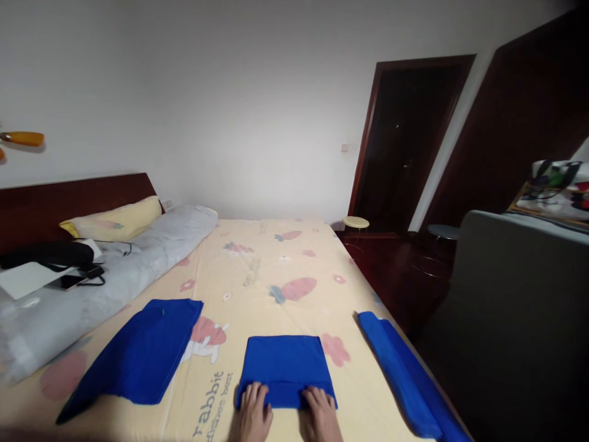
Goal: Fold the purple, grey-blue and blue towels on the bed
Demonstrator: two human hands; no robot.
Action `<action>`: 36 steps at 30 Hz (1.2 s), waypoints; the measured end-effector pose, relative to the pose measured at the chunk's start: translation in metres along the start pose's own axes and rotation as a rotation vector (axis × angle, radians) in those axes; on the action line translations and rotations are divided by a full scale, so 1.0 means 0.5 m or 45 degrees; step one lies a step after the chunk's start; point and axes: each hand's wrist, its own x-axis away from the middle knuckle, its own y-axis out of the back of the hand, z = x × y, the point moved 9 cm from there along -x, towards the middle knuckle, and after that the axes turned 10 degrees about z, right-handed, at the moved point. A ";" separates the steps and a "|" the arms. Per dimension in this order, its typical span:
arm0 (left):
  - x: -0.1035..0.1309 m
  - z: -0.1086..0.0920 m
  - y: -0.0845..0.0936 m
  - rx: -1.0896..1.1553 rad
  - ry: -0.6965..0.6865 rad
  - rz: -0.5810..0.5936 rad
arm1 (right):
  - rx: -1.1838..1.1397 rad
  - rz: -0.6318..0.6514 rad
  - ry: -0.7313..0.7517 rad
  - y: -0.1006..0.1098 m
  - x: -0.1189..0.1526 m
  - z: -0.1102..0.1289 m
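Observation:
A blue cloth (285, 359) lies on the bed in front of me, folded into a rough rectangle with a folded band along its near edge. My left hand (254, 412) rests on the band's left part, fingers bent on the fabric. On the band's right part lies my right hand (321, 412), its fingers also curled onto the cloth. Whether the fingertips pinch the fabric is hard to make out. Another blue cloth (147, 350) is spread flat to the left, its near corner stretched out. Long folded blue cloth (400, 374) lies along the bed's right edge.
The patterned bed sheet (257, 276) lies under the cloths. At the left are a grey rolled quilt (151, 264), a yellow pillow (115, 221), a phone (69, 282) and cables. Beyond the right edge stand a round stool (356, 222) and a dark grey panel (515, 319).

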 end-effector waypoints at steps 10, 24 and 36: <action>0.033 0.048 0.064 -0.065 -0.094 -0.142 | -0.007 0.078 -0.103 0.040 0.035 -0.078; 0.029 0.084 0.014 -0.076 0.069 0.128 | 0.041 0.152 -0.103 0.023 0.044 -0.115; 0.004 0.082 0.072 -0.150 0.018 0.103 | 0.080 -0.026 -0.185 0.074 0.013 -0.096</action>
